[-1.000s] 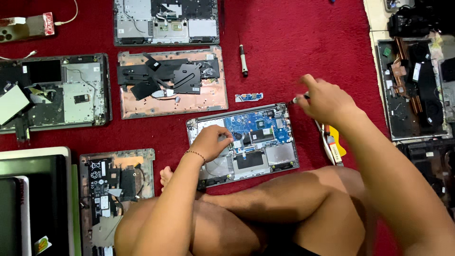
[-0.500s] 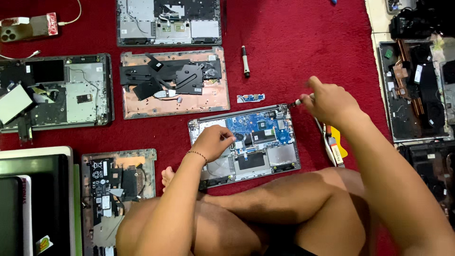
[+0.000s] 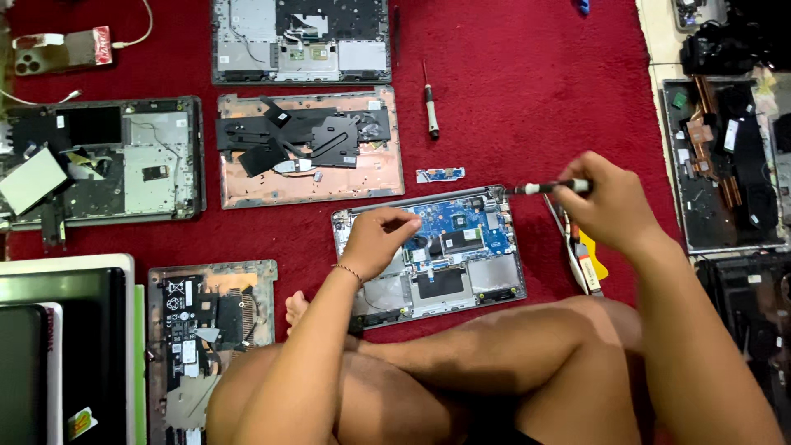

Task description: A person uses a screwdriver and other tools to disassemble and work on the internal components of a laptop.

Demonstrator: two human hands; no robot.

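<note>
Right grip [image 3: 614,206] holding screwdriver [image 3: 550,188], left hand [image 3: 375,239] on opened laptop [image 3: 461,272]

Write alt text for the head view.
A person sitting cross-legged on a red carpet rests the left hand on an opened grey laptop base with a blue circuit board, while the right hand holds a slim black-handled screwdriver at its corner. Other dismantled laptops lie around.

Laptop base [image 3: 428,251] at centre: left portion hidden under left hand [image 3: 375,239]; screwdriver [image 3: 548,188] handle buried in right hand [image 3: 610,206]; lower-left laptop [image 3: 49,346] cut by frame edge.
</note>
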